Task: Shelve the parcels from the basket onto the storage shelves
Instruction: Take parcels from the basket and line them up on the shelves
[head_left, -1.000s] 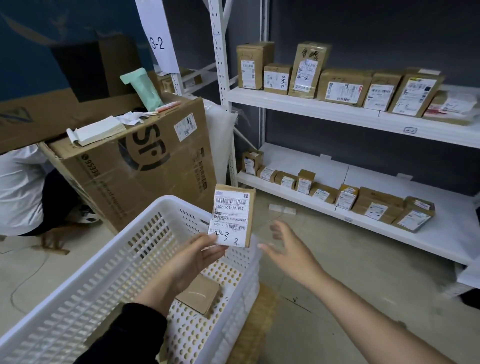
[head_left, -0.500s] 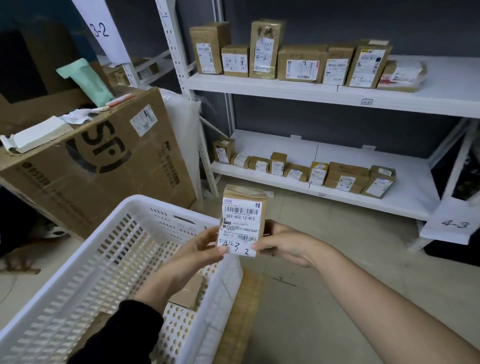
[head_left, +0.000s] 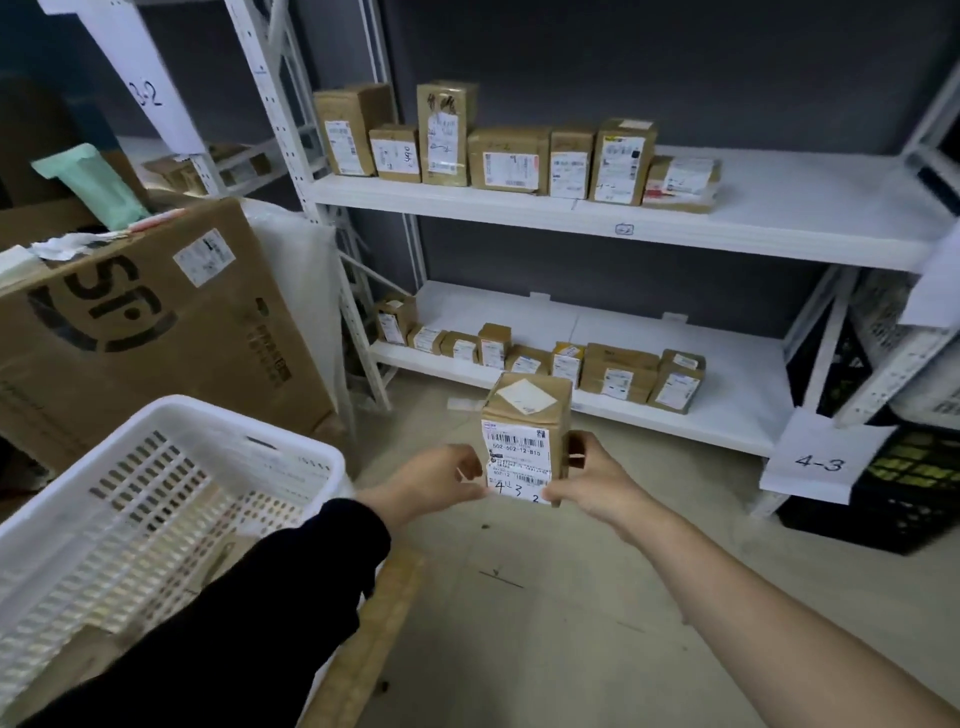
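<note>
A: How will that parcel handle?
B: It's a small taped carton, so probably light and stiff. The tape may be slick, so take it by the side faces.
A: And now?
B: The left grip and right grip pinch its lower sides with curled fingers. It's held upright over the floor, right of the basket.

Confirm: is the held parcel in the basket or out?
Out. The left hand and right hand grip the small cardboard parcel upright above the floor, beside the white basket.
</note>
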